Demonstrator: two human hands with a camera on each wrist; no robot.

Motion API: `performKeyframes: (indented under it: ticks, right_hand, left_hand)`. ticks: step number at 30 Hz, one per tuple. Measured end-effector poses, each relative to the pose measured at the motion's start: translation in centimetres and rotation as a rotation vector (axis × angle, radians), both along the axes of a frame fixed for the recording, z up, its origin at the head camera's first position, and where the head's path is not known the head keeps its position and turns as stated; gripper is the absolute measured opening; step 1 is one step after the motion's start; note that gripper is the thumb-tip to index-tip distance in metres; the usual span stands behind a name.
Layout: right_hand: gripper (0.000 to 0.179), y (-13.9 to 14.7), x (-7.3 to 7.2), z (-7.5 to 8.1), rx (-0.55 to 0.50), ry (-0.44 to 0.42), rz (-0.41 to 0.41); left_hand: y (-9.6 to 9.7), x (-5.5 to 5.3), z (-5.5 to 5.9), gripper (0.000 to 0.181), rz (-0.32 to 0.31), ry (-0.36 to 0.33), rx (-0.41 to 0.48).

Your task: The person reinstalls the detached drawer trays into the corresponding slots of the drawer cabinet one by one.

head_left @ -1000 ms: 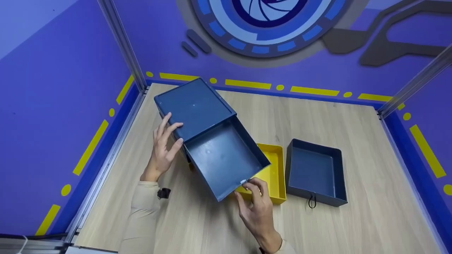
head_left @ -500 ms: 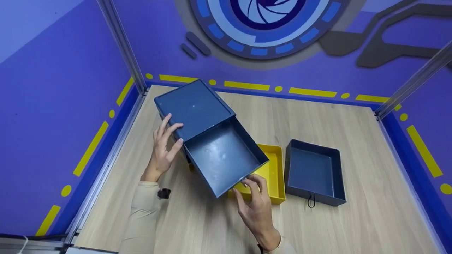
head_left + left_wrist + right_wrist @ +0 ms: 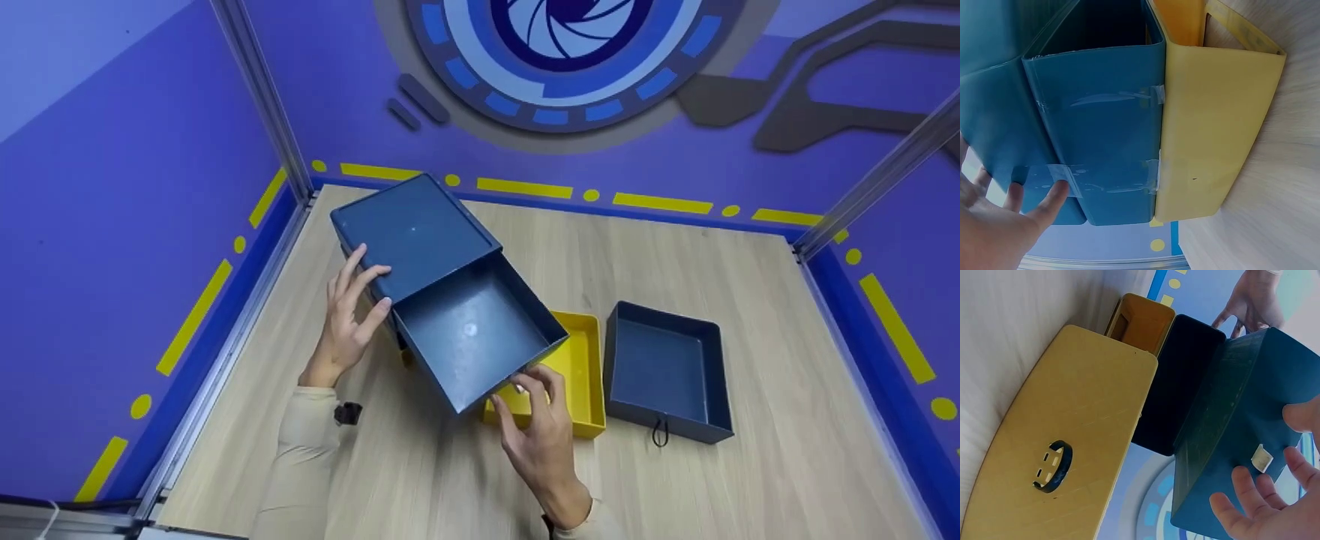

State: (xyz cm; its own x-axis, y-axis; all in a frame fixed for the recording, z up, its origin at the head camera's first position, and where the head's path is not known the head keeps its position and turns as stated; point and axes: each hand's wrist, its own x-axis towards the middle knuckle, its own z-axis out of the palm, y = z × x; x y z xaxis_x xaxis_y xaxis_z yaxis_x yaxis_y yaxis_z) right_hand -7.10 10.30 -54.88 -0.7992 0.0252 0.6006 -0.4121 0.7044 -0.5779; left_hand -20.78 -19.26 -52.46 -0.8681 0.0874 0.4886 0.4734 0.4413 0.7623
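A dark blue drawer point(image 3: 480, 337) sticks well out of the top unit of a stacked drawer cabinet point(image 3: 412, 232). Inside, the drawer is bare. My left hand point(image 3: 345, 322) rests against the cabinet's left side, fingers spread, some fingertips over the top edge. In the left wrist view, two blue casings and a yellow casing point(image 3: 1213, 135) stand taped together. My right hand point(image 3: 541, 442) touches the drawer's front panel point(image 3: 1224, 467) with spread, slightly bent fingers. A small white tab point(image 3: 1262, 458) shows on that panel between the thumb and fingers.
A yellow drawer point(image 3: 589, 397) lies right of the cabinet, partly under the blue one; its front has a black loop point(image 3: 1061, 467). Beside it is another blue drawer point(image 3: 664, 367) with a black loop point(image 3: 660, 433). Purple walls point(image 3: 127, 225) enclose the wooden table point(image 3: 675, 262).
The protruding blue drawer has slid a little further into the cabinet, and my right hand has moved with its front. My left hand stays at the cabinet's side.
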Motion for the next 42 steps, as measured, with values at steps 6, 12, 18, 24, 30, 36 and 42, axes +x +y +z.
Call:
performKeyframes:
  ticks: [6, 12, 18, 24, 30, 36, 42]
  right_hand:
    - [0.042, -0.4, -0.4, 0.0, -0.001, -0.014, -0.021]
    - [0.040, -0.7, -0.6, -0.2, -0.009, -0.016, -0.024]
    - [0.041, -0.8, -1.2, -0.1, -0.003, 0.002, -0.016]
    - [0.041, -1.0, -1.6, 0.0, -0.019, 0.005, -0.010]
    - [0.038, -1.2, -2.2, -0.1, -0.042, 0.036, 0.003]
    - [0.039, -1.6, -2.5, -0.2, -0.045, 0.041, 0.003]
    - [0.043, -2.0, -2.8, -0.3, -0.060, 0.021, 0.007]
  left_hand:
    - [0.0, 0.0, -0.3, 0.045, -0.004, -0.016, 0.013]
    - [-0.1, 0.2, -0.6, 0.043, -0.003, -0.008, 0.015]
    - [-0.1, 0.2, -0.5, 0.042, 0.001, -0.004, 0.019]
    - [-0.1, -0.2, -0.3, 0.042, -0.005, 0.009, 0.019]
    - [-0.1, -0.1, 0.0, 0.043, -0.010, -0.011, 0.014]
    - [-0.1, -0.1, -0.1, 0.042, -0.007, 0.005, 0.006]
    - [-0.2, -0.1, 0.1, 0.042, -0.010, 0.017, -0.007]
